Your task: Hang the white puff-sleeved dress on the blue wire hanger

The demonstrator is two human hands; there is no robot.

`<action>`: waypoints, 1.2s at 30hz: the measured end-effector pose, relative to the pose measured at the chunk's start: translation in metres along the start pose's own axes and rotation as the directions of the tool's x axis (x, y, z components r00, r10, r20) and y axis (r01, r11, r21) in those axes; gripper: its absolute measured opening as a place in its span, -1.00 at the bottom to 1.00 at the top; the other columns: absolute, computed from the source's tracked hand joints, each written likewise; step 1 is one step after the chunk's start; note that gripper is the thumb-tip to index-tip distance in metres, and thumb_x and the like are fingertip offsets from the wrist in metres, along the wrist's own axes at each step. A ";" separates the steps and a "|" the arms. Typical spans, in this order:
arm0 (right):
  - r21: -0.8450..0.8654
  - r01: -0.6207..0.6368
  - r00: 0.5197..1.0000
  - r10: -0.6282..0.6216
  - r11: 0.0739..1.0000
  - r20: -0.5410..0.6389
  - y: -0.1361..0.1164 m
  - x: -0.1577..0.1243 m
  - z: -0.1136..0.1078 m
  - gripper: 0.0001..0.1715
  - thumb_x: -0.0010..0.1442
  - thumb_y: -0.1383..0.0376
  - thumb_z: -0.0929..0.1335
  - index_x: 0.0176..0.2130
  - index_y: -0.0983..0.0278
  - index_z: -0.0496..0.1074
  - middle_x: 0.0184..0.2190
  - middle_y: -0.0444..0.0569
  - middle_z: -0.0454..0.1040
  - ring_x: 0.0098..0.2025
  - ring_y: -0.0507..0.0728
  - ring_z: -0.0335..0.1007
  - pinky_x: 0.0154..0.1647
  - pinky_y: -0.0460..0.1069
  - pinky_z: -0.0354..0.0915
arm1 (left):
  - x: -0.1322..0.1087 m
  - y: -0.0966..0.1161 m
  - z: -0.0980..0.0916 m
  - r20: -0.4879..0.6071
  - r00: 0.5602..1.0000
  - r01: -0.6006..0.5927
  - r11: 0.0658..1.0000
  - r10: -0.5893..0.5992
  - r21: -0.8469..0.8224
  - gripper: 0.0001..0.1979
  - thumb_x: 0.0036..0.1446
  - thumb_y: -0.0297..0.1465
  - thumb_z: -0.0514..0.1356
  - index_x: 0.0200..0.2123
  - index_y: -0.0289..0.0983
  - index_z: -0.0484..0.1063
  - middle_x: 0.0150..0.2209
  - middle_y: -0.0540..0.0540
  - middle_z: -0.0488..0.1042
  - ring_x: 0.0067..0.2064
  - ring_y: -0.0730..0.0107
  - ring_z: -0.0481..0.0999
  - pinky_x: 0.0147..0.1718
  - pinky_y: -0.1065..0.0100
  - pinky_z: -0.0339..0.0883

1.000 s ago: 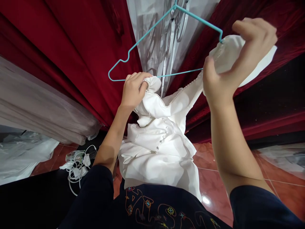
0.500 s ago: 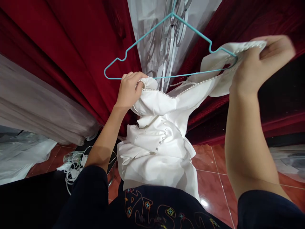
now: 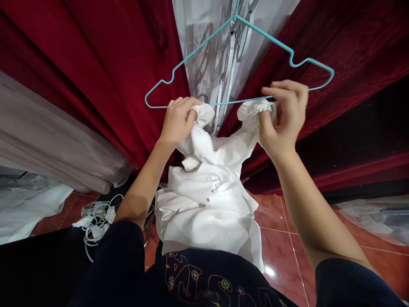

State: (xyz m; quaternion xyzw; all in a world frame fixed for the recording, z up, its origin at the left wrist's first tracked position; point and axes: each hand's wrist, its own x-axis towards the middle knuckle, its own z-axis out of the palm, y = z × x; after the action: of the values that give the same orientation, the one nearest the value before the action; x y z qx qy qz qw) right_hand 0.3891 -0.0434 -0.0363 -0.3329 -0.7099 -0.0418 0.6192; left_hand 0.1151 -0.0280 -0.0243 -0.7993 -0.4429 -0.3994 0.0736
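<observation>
A white dress [image 3: 220,160] with a pearl-trimmed neckline and a row of small buttons hangs bunched in front of my body. My left hand [image 3: 179,117] is closed on its left shoulder edge, right by the bottom bar of a light blue hanger [image 3: 262,35]. On the other side, my right hand [image 3: 284,115] pinches the dress's right shoulder edge between thumb and fingers, just under the same bar. The hanger's right end sticks out free beyond my right hand. Folds of cloth hide exactly how the shoulder pieces lie around the bar.
Red curtains [image 3: 128,76] flank a white panel with white metal scrollwork [image 3: 226,72]. White cables [image 3: 97,228] lie tangled on a black surface at lower left. Sheer pale fabric [image 3: 57,136] hangs at left. Red tiles [image 3: 281,251] cover the floor.
My right hand has come inward and down, drawing the right shoulder of the dress off the hanger's right end. The neckline has slackened. My left hand has barely moved.
</observation>
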 end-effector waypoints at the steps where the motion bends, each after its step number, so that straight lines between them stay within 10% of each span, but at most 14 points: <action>1: 0.025 -0.008 0.998 0.006 1.000 0.065 0.001 0.006 0.006 -0.70 0.40 0.15 0.32 0.07 0.08 0.51 0.07 0.04 0.49 0.20 0.25 0.41 0.32 0.30 0.33 | 0.000 0.000 -0.001 -0.008 1.000 0.000 1.000 0.000 -0.001 -0.79 0.44 -0.51 0.08 -0.10 -0.20 0.52 -0.14 -0.07 0.63 -0.06 0.11 0.58 0.10 0.09 0.37; 4: 0.079 -0.113 0.976 0.096 0.990 0.198 0.009 0.009 0.029 -0.68 0.42 0.02 0.28 -0.03 0.07 0.54 -0.03 0.02 0.54 0.10 0.24 0.48 0.27 0.31 0.39 | 0.000 -0.003 0.001 -0.028 1.000 0.012 1.000 -0.012 -0.002 -0.75 0.43 -0.50 0.07 -0.07 -0.20 0.55 -0.15 -0.09 0.63 -0.05 0.11 0.58 0.14 0.06 0.36; 11: 0.032 -0.184 0.983 0.184 0.982 -0.021 0.014 -0.013 0.044 -0.56 0.39 -0.10 0.28 -0.18 0.13 0.55 -0.18 0.02 0.53 0.00 0.25 0.51 0.14 0.30 0.46 | -0.027 0.009 0.023 -0.151 0.987 -0.073 0.994 0.059 -0.085 -0.67 0.31 -0.52 0.11 -0.03 -0.11 0.61 0.03 -0.08 0.60 0.10 0.20 0.55 0.30 -0.05 0.29; 16: -0.024 -0.193 0.981 0.193 0.981 0.001 0.008 -0.009 0.041 -0.64 0.41 -0.03 0.29 -0.10 0.07 0.57 -0.18 0.05 0.49 -0.01 0.26 0.47 0.09 0.31 0.47 | -0.063 0.004 0.021 -0.273 0.951 0.081 0.968 -0.146 -0.237 -0.79 0.23 -0.47 0.17 -0.16 -0.16 0.59 -0.25 -0.08 0.56 -0.15 0.26 0.54 -0.06 0.19 0.46; 21: 0.010 -0.183 0.983 0.183 0.983 0.026 0.012 -0.003 0.043 -0.63 0.38 -0.05 0.32 -0.17 0.12 0.58 -0.27 0.03 0.44 -0.04 0.27 0.45 0.09 0.32 0.46 | -0.060 -0.070 0.011 -0.260 0.666 0.391 0.623 -0.699 -0.677 -0.77 0.16 -0.25 0.26 -0.36 -0.21 0.27 -0.45 0.04 0.31 -0.44 0.48 0.36 -0.41 0.36 0.28; 24: 0.023 -0.201 0.979 0.200 0.979 0.039 0.009 -0.001 0.041 -0.60 0.37 -0.07 0.32 -0.21 0.13 0.56 -0.28 0.02 0.43 -0.04 0.26 0.45 0.12 0.32 0.45 | -0.039 -0.112 -0.006 -0.386 0.626 0.374 0.696 -0.677 -0.613 -0.50 0.24 0.09 0.25 -0.31 -0.20 0.20 -0.45 0.06 0.24 -0.39 0.52 0.34 -0.37 0.34 0.29; 28: 0.048 -0.182 0.983 0.181 0.982 0.022 0.006 -0.003 0.039 -0.63 0.37 -0.05 0.32 -0.20 0.12 0.57 -0.27 0.03 0.42 -0.05 0.26 0.44 0.12 0.32 0.44 | 0.003 -0.124 -0.034 -0.528 0.678 0.248 0.835 -0.512 -0.492 -0.27 0.07 0.41 0.23 -0.28 -0.16 0.22 -0.42 0.07 0.22 -0.36 0.59 0.32 -0.34 0.31 0.31; 36: 0.066 -0.169 0.986 0.169 0.983 0.005 0.008 -0.008 0.043 -0.65 0.39 -0.01 0.31 -0.15 0.11 0.58 -0.27 0.02 0.38 -0.04 0.25 0.42 0.12 0.31 0.44 | 0.060 -0.048 -0.048 -0.301 0.936 0.062 0.926 -0.184 -0.371 -0.75 0.32 -0.17 0.34 -0.17 -0.11 0.33 -0.44 0.02 0.26 -0.44 0.45 0.35 -0.46 0.25 0.26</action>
State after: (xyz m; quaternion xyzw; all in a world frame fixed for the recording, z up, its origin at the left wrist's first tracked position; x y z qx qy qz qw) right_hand 0.3565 -0.0198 -0.0562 -0.3711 -0.6800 0.0343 0.6314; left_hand 0.0683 0.0166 0.0386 -0.6911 -0.3945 -0.6051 -0.0245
